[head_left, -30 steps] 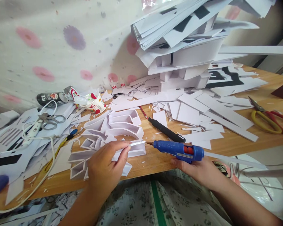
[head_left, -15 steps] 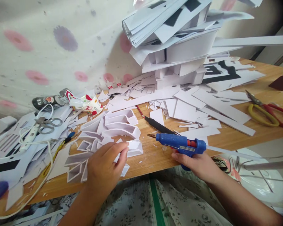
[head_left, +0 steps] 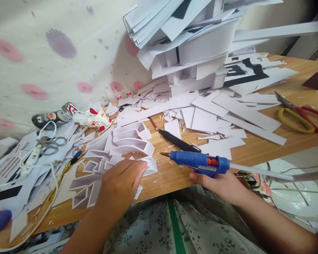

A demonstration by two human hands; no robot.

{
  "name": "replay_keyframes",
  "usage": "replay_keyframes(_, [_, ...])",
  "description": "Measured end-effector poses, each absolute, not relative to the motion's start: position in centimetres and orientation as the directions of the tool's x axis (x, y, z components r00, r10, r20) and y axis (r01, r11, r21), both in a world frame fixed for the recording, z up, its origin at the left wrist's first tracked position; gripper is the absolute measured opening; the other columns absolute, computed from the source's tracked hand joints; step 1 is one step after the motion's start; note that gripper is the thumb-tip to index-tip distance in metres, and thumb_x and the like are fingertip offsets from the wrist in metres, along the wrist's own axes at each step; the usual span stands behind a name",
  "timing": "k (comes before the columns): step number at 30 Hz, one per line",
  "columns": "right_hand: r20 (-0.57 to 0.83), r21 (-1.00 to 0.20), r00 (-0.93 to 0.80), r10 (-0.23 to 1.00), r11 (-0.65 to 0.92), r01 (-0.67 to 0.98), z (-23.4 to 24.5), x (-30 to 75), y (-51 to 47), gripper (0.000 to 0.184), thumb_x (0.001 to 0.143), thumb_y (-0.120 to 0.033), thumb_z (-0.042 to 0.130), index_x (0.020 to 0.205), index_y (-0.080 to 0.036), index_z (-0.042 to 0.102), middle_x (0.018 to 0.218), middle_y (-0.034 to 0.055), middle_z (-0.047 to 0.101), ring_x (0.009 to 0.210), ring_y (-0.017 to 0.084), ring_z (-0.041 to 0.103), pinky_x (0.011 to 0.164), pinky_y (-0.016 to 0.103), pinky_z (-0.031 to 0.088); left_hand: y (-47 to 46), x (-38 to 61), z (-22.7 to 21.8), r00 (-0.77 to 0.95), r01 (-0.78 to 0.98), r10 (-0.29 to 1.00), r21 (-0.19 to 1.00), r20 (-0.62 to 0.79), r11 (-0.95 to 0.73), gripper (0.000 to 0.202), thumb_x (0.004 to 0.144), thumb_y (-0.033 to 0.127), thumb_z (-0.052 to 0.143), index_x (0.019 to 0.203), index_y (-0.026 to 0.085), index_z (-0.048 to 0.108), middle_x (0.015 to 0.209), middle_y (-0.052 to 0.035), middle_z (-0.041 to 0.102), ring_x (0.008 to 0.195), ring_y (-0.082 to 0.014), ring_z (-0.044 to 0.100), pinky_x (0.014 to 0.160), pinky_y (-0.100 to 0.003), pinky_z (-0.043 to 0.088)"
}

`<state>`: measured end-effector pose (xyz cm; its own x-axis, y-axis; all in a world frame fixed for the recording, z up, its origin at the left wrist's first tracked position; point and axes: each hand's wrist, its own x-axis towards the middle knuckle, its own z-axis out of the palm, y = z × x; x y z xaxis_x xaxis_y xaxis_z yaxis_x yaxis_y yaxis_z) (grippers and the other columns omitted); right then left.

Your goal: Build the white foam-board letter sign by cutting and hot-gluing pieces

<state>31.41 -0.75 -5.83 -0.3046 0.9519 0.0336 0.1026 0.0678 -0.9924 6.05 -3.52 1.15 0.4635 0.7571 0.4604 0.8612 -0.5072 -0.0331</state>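
At the near edge of the pale wooden worktop (head_left: 172, 178), our left hand (head_left: 122, 183) lies palm down on a white foam-board shape with raised strip walls (head_left: 149, 165). The fingers are together and almost straight across its top. The thumb is hidden, so we cannot tell whether we grip the piece or merely press on it. Our right hand (head_left: 218, 183) is closed around the grip of a blue plastic hot-glue gun (head_left: 198, 163), and a translucent glue stick (head_left: 257, 171) trails out of its back toward the right.

The gun's long axis runs nearly level from right to left, and its brass nozzle (head_left: 164, 154) points left toward the white shape. Nozzle and shape are near but apart, with a strip of bare wood between them; the tip sits just right of the shape's right end. Our left hand is on the shape itself, while the right hand is the farther one, behind the gun's body.

Just beyond the gun lies a black-handled craft knife (head_left: 178, 141), slanting away to the left. More white walled shapes (head_left: 129, 139) crowd behind the left hand. Yellow- and red-handled snips (head_left: 298, 118) rest well apart at the far right.
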Motion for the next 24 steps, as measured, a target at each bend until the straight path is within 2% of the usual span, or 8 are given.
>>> replay_keyframes(6, [0.079,-0.976,-0.268,0.960,0.129,0.173,-6.2,31.7,-0.8,0.021,0.071,-0.038,0.067,0.067,-0.021,0.056,0.061,-0.0006,0.054,0.055,0.015,0.054,0.051,0.027,0.050,-2.9,6.1,1.3,0.554,0.818,0.736,-0.090,0.388,-0.569,0.019,0.091,0.009,0.047,0.093,0.016,0.064,0.085,-0.0022,0.071,0.079,-0.0154,0.065,0.074,-0.027,0.049])
replay_keyframes(11, [0.039,-0.977,-0.188,0.981,0.077,0.201,-6.8,31.8,-1.0,0.029,0.067,-0.042,0.070,0.087,-0.021,0.063,0.070,0.0027,0.060,0.065,0.020,0.059,0.060,0.035,0.053,-2.5,5.8,1.4,0.615,0.785,0.709,-0.180,0.346,-0.593,0.025,0.090,0.005,0.041,0.097,0.014,0.063,0.093,-0.0054,0.070,0.086,-0.0182,0.065,0.081,-0.030,0.050])
replay_keyframes(14, [0.056,-0.975,-0.193,0.980,0.096,0.203,-7.1,31.9,-1.2,0.033,0.067,-0.042,0.070,0.092,-0.022,0.064,0.075,0.0042,0.063,0.068,0.022,0.061,0.063,0.037,0.053,-2.3,5.8,1.8,0.651,0.756,0.683,-0.206,0.331,-0.621,0.026,0.091,0.005,0.039,0.095,0.013,0.063,0.095,-0.0075,0.070,0.089,-0.0199,0.065,0.082,-0.031,0.051])
replay_keyframes(20, [0.089,-0.974,-0.211,0.973,0.129,0.184,-6.8,31.8,-1.1,0.033,0.069,-0.040,0.069,0.094,-0.021,0.064,0.076,0.0055,0.065,0.073,0.024,0.064,0.068,0.039,0.055,-2.1,5.9,2.0,0.693,0.721,0.661,-0.247,0.289,-0.648,0.026,0.088,0.004,0.040,0.094,0.012,0.064,0.093,-0.0082,0.070,0.087,-0.0202,0.065,0.081,-0.032,0.051])
replay_keyframes(24, [0.105,-0.971,-0.204,0.973,0.144,0.191,-6.7,31.8,-1.1,0.030,0.068,-0.040,0.068,0.091,-0.020,0.065,0.086,0.0093,0.068,0.079,0.026,0.065,0.069,0.042,0.055,-2.0,6.0,1.7,0.688,0.726,0.665,-0.256,0.291,-0.639,0.028,0.085,0.001,0.040,0.094,0.012,0.064,0.091,-0.0079,0.070,0.084,-0.0193,0.065,0.079,-0.030,0.051])
